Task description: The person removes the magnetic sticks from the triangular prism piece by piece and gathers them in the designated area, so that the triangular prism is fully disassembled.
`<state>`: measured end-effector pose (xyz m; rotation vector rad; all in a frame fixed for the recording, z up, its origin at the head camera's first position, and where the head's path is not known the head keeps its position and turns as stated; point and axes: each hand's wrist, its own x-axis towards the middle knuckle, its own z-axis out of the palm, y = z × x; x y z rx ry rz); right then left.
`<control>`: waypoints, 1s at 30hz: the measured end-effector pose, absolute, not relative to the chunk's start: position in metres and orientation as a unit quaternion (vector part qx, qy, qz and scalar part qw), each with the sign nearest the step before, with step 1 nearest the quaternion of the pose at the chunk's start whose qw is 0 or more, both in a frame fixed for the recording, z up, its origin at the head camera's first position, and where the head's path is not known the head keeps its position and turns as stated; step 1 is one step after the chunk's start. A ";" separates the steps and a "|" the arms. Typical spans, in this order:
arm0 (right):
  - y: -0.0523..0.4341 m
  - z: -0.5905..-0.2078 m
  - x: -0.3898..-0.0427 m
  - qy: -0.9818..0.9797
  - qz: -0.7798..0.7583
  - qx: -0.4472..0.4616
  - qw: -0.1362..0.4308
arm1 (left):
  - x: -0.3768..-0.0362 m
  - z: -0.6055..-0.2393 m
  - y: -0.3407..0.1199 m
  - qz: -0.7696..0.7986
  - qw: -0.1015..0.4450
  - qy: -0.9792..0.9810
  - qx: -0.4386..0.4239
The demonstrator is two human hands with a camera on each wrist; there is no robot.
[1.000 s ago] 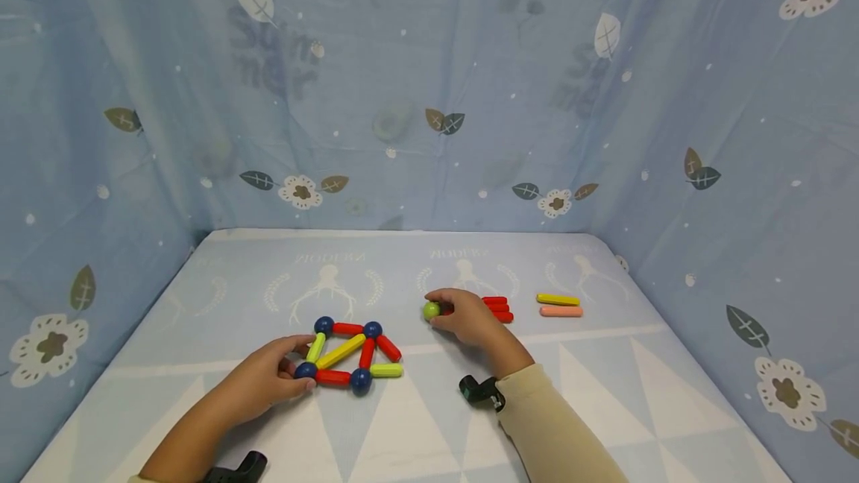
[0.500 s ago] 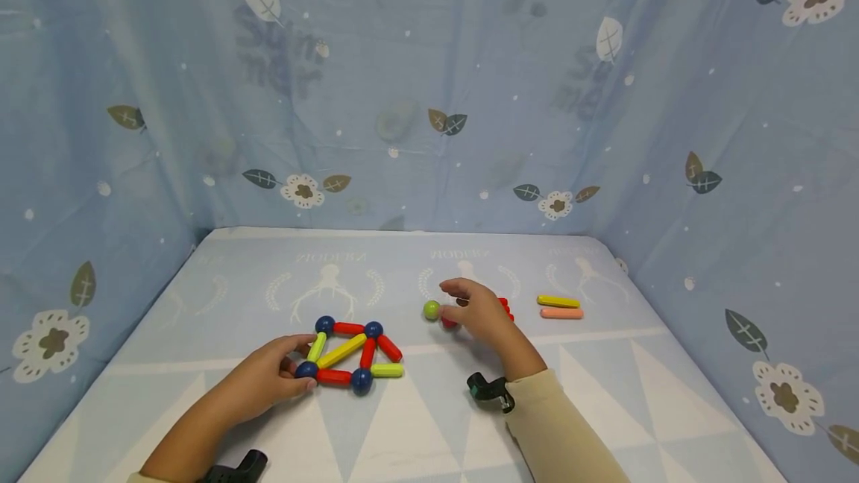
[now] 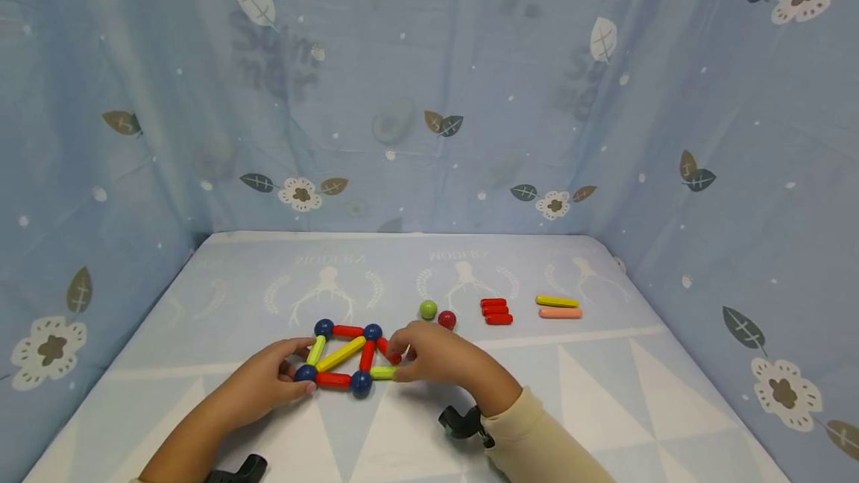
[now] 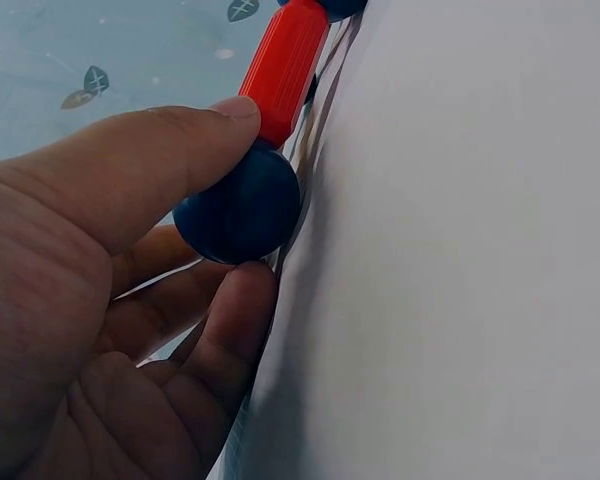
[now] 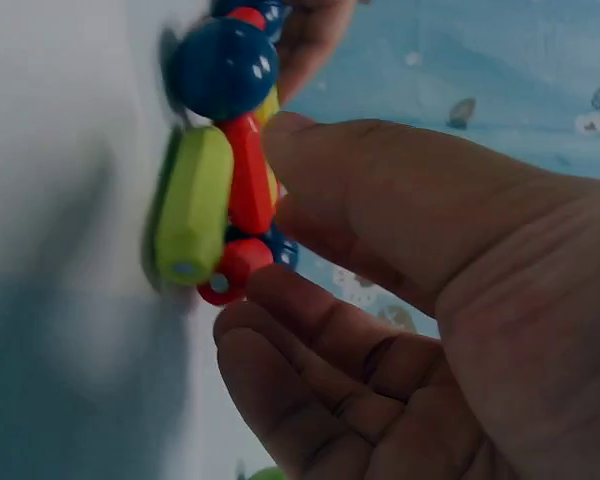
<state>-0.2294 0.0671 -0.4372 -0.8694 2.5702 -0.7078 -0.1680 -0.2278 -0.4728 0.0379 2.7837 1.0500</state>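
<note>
A flat frame of magnetic rods and blue balls lies on the table, with a yellow rod [image 3: 341, 354] running across its inside. My left hand [image 3: 271, 376] holds the near-left blue ball [image 4: 242, 205] between thumb and fingers, the thumb tip reaching onto a red rod [image 4: 284, 75]. At the frame's right side is my right hand [image 3: 436, 355], holding nothing, with thumb and fingers apart. Its fingertips are close to a slanting red rod [image 5: 240, 268] and a lime-green rod [image 5: 195, 205], both with a free end. Whether they touch is unclear.
Beyond the right hand sit a green ball [image 3: 428, 309] and a dark red ball [image 3: 447, 320]. Right of them lie red rods [image 3: 496, 311] in a stack, then a yellow rod [image 3: 557, 301] and a pink rod [image 3: 560, 313]. Patterned curtains [image 3: 429, 95] enclose the table.
My right hand has left the green ball and moved left and nearer to the frame's right side. The dark red ball and red rods are uncovered. My left hand has stayed in place.
</note>
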 end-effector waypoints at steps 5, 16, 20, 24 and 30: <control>0.056 -0.444 -0.221 0.912 -0.209 -0.300 0.185 | -0.167 -0.472 -0.227 0.353 0.083 0.932 0.012; 0.050 -0.446 -0.216 0.929 -0.150 -0.303 0.151 | -0.168 -0.473 -0.228 0.352 0.082 0.932 0.013; 0.052 -0.446 -0.217 0.927 -0.164 -0.298 0.160 | -0.169 -0.473 -0.228 0.354 0.081 0.932 0.014; 0.053 -0.448 -0.218 0.923 -0.176 -0.298 0.166 | -0.169 -0.473 -0.228 0.353 0.081 0.932 0.013; 0.052 -0.451 -0.219 0.920 -0.175 -0.313 0.160 | -0.169 -0.475 -0.229 0.353 0.079 0.932 0.013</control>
